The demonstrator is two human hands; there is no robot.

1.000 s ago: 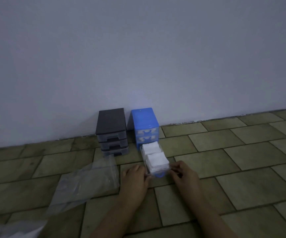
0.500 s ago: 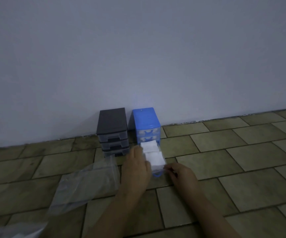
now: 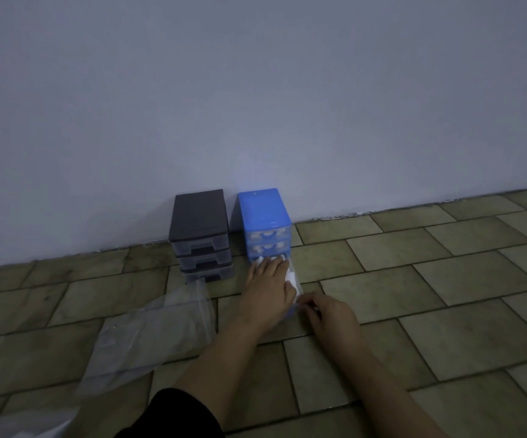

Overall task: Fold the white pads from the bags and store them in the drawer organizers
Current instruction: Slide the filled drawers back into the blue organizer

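**Technician:** State the position of the hands and the task items.

**Inspector:** The blue drawer organizer [image 3: 264, 216] stands against the wall at centre frame, just right of the black drawer organizer [image 3: 199, 229]. Its bottom drawer [image 3: 297, 290] is pulled out toward the lower part of the frame. The left hand [image 3: 266, 290] lies flat on the white pads [image 3: 292, 278] inside that drawer, fingers extended toward the organizer and pressing down. The right hand [image 3: 330, 314] is at the front of the drawer, fingers curled; it appears to pinch the front edge, but the contact itself is too dim to confirm. An empty clear bag [image 3: 151, 330] lies on the floor at lower left, and a second bag [image 3: 12, 428] shows at the bottom left corner.

**Technician:** What does the step in hand call for?

**Inspector:** Judged as seating the pads before closing. Press evenly so the stack sits below the drawer rim. Brace the front with the right hand so the drawer does not slide or tip. Withdraw the left hand before pushing the drawer in, so that no pad edge catches on the frame above.

**Technician:** What differs from one second ago?

**Inspector:** Both hands then flanked the drawer front and the pads were uncovered. The left hand has since moved forward onto the pads. The drawer sits further in. The right hand remains at the front.
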